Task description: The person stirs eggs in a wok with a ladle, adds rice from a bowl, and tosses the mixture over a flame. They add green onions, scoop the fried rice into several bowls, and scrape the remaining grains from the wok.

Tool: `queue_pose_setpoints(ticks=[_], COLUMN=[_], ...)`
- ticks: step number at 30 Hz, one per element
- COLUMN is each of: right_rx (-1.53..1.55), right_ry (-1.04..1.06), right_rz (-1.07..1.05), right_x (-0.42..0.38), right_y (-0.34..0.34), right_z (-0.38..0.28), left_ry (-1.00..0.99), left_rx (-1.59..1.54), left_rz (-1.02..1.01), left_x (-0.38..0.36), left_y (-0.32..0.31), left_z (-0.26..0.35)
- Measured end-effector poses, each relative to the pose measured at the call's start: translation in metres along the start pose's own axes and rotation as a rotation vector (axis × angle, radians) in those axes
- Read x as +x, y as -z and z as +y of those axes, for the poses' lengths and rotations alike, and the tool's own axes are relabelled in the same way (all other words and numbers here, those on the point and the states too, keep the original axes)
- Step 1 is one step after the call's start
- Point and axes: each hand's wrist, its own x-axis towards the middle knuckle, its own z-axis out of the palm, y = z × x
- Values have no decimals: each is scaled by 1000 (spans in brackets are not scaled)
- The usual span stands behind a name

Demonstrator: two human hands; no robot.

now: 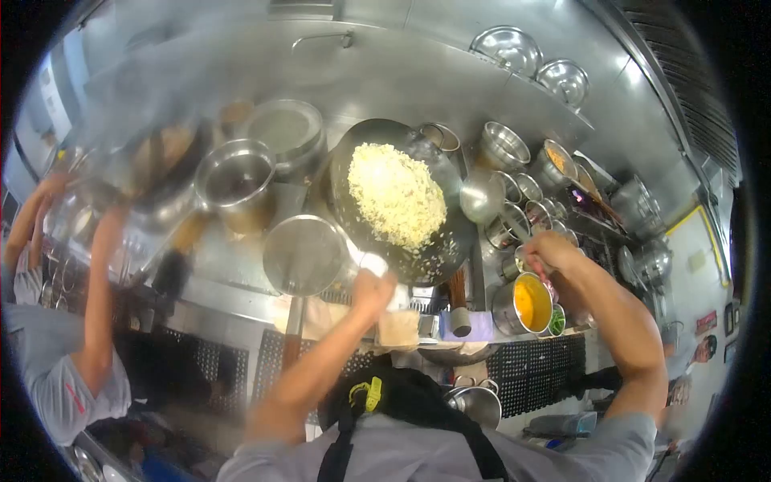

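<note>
Fried rice (393,193) lies heaped in a large dark wok (442,261) in front of me. My left hand (374,294) is closed around a white cloth (371,263) at the wok's near rim. My right hand (552,252) grips the handle of a metal ladle (483,198), its round bowl just right of the wok, over the small containers. Below my right hand stands a metal pot of orange-yellow liquid (524,305), with a small bowl of chopped greens (556,321) beside it. A round mesh strainer (303,255) rests left of my left hand.
Left of the wok stand a deep metal pot (235,178) and a larger pot (283,128). Several seasoning containers (526,189) line the right side. A co-worker (64,361) works at another steaming wok on the left. A brush (458,309) lies near the front edge.
</note>
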Motion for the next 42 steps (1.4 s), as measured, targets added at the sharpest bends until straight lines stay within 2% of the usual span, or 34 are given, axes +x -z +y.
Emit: queue_pose_setpoints(ticks=[1, 2, 3, 4, 6, 7, 9, 10, 12, 13, 14, 15, 16, 18, 20, 23, 25, 27, 29, 31, 32, 34, 36, 37, 40, 41, 42], right_rx=[-37, -76, -16, 41, 266, 430, 778, 816, 895, 980, 1025, 896, 614, 816, 829, 888, 875, 764, 710, 367, 52, -380, -616, -381, -130, -409, -696], right_ry=[-5, -14, -2, 8, -11, -50, -157, -73, 122, 33, 73, -165, -236, -141, -121, -113, -101, -64, -101, -9, 100, 209, 230, 46, 492, 597, 689], right_rz=[-9, -21, -134, -249, -182, -238, -438, -413, -367, -448, -533, -607, -620, -592, -405, -114, -72, -195, -159, -19, 101, 296, 443, 436, 506, 410, 335], right_x=[28, 43, 40, 37, 4, 1, 38, 34, -14, -26, -19, -2, 15, 94, 129, 157, 154, 117, 119, 123, 130, 136, 134, 155, 131, 120, 108], right_y=[-10, -19, -35, -59, -94, -98, -100, -109, -132, -142, -161, -183, -206, -299, -329, -383, -399, -373, -378, -383, -388, -375, -347, -368, -348, -336, -316], right_z=[7, 8, -1, -16, -43, -37, 1, 20, 52, 71, 120, 166, 193, 359, 372, 351, 320, 282, 296, 322, 342, 346, 329, 361, 341, 332, 325], left_ry=[-117, -313, -499, -360, -97, 54, 283, 456, 533, 564, 553, 557, 565, 588, 607, 647, 671, 690, 708, 717, 738, 775, 839, 853, 845, 815, 851], left_rx=[117, 171, 224, 218, 250, 278, -229, -249, -626, -815, -800, -770, -733, -758, -787, -716, -718, -703, -717, -735, -736, -738, -746, -757, -767, -790, -812], left_rz=[-10, 89, 186, 120, -68, -175, -99, -144, -208, -239, -264, -241, -223, -207, -245, -245, -233, -237, -236, -239, -244, -253, -368, -400, -494, -558, -473], left_x=[-11, -13, -16, -20, -6, -7, 5, -6, 3, 7, 7, 7, 6, 5, 3, 1, 1, 2, 1, 2, 3, 6, 5, 5, 16, 20, 17], left_y=[6, -1, -11, -13, -1, 3, 1, 24, 22, 21, 19, 16, 13, 10, 11, 10, 11, 12, 12, 14, 15, 15, 13, 16, 15, 12, 7], left_z=[6, -15, -37, -44, -45, -48, -44, 24, 4, -5, -7, -6, -5, -9, -5, 4, 5, 8, 7, 5, 4, 4, 11, 15, -27, -38, -36])
